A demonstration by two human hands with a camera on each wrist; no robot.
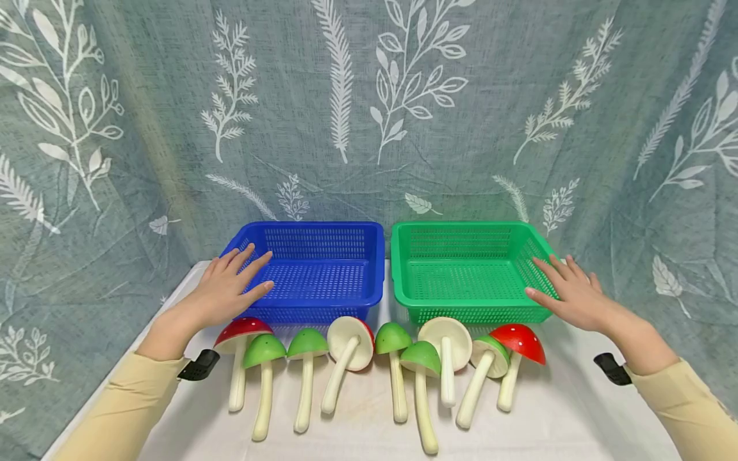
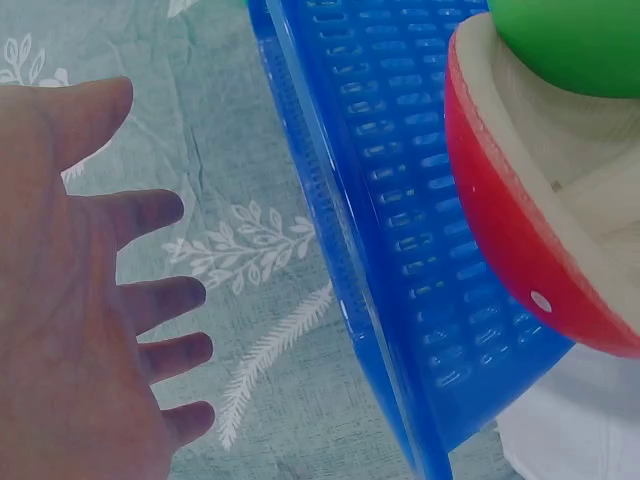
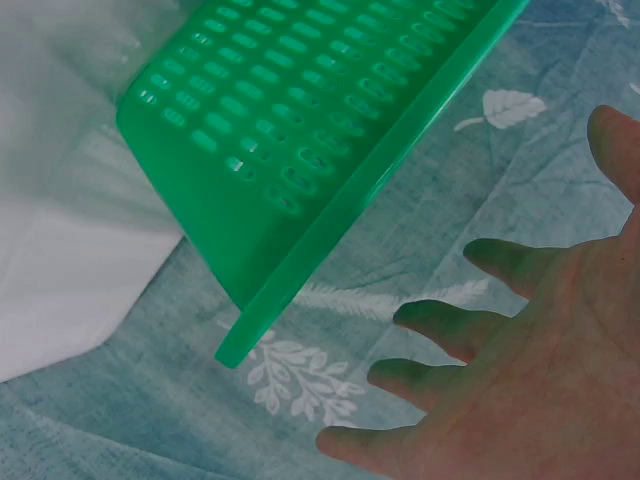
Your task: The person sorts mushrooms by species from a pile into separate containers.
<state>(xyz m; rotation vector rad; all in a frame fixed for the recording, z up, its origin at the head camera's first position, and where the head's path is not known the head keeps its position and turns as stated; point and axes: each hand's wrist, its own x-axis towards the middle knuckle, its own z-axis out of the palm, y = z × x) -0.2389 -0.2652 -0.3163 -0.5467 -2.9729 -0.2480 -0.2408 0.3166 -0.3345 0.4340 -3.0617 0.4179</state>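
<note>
Fingers spread, my left hand [image 1: 226, 288] hovers over the left end of a blue plastic basket [image 1: 323, 302], holding nothing. My right hand [image 1: 576, 296], also spread and holding nothing, hovers at the right end of a green plastic basket [image 1: 473, 302]. Along the front of both baskets lies a row of toy mushrooms with pale stems. Some have red caps, such as the red mushroom [image 1: 521, 342] at the right end and the red mushroom [image 2: 510, 230] near my left hand. Others have green caps, like the green mushroom [image 1: 265, 351]. Two show their pale undersides, including one white-faced mushroom [image 1: 445, 339].
Both baskets stand side by side on a white-covered table [image 1: 357, 429], a narrow gap between them. Behind and at both sides hangs a grey-green curtain [image 1: 369, 186] with white leaf prints. Black wrist straps [image 1: 199, 365] show at both wrists.
</note>
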